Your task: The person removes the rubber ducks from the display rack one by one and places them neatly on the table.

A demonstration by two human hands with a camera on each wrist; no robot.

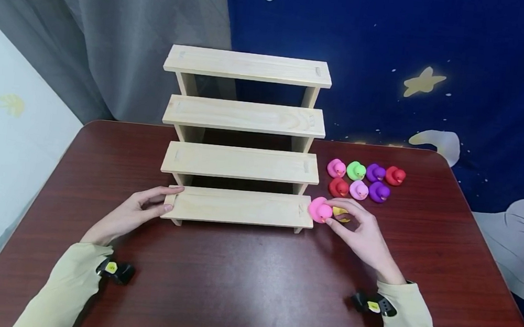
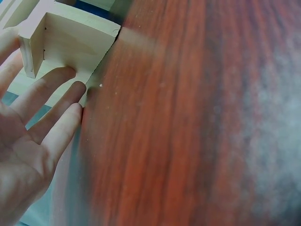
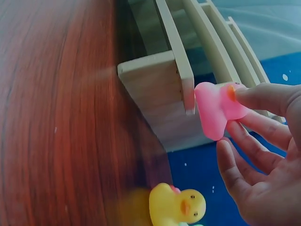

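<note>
My right hand (image 1: 368, 239) pinches a pink rubber duck (image 1: 320, 210) between thumb and fingers, at the right end of the lowest board of a stepped wooden shelf (image 1: 239, 207). In the right wrist view the duck (image 3: 216, 108) is tilted close to the board's end. A yellow duck (image 3: 164, 205) stands on the table below that hand; the head view mostly hides it behind the fingers. My left hand (image 1: 136, 212) touches the left end of the lowest board with index finger and thumb. Its other fingers (image 2: 56, 127) stretch out, fairly straight, beside the wooden support.
Right of the shelf, several rubber ducks stand in two rows, among them a green duck (image 1: 356, 170), a red duck (image 1: 338, 187) and a purple duck (image 1: 378, 192). The dark red wooden table (image 1: 231, 287) ends at a grey curtain (image 1: 127, 40) and a blue starry cloth (image 1: 350, 35).
</note>
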